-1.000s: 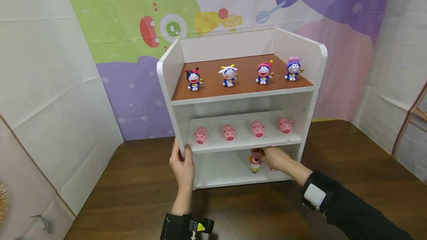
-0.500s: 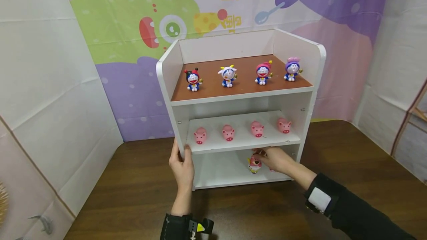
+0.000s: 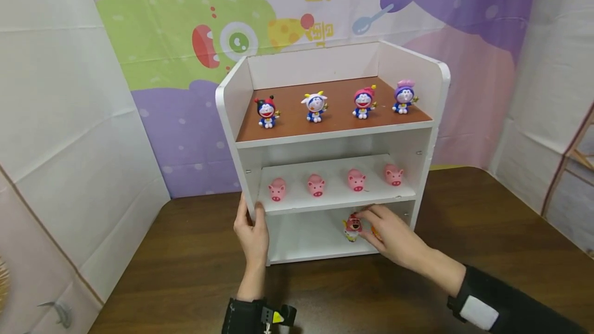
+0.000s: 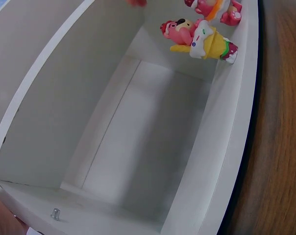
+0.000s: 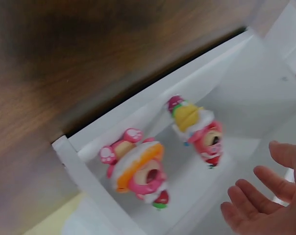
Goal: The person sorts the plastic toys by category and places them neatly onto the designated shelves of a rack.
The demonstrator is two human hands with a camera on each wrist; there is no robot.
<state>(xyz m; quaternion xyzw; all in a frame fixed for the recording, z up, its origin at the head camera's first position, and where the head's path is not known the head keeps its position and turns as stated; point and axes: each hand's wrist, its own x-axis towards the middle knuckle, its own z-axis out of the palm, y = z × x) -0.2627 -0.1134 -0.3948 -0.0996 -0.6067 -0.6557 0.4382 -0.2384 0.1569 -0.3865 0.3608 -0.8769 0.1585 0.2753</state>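
Observation:
My left hand (image 3: 251, 232) grips the left side panel of a white shelf unit (image 3: 334, 134), thumb at the front edge. On the bottom shelf, a pink bear figurine (image 5: 199, 128) with a yellow lower part stands upright. My right hand (image 3: 396, 237) is just right of it, fingers parted and holding nothing; the right wrist view shows a gap between fingertips and figurine. A second pink bear figurine (image 5: 140, 169) with an orange-and-white ring stands at that shelf's right end, mostly hidden behind the right hand in the head view.
Several pink pig figurines (image 3: 316, 185) line the middle shelf. Several blue cat figurines (image 3: 315, 107) in different hats stand on the brown top shelf. The unit stands on a dark wooden table (image 3: 195, 251), before a cartoon-printed cloth (image 3: 176, 133). The middle shelf overhangs the bottom compartment.
My right hand has let go of the yellow-bodied bear figurine and drawn back to the right and toward me. The figurine stays standing. My left hand keeps its hold on the shelf unit.

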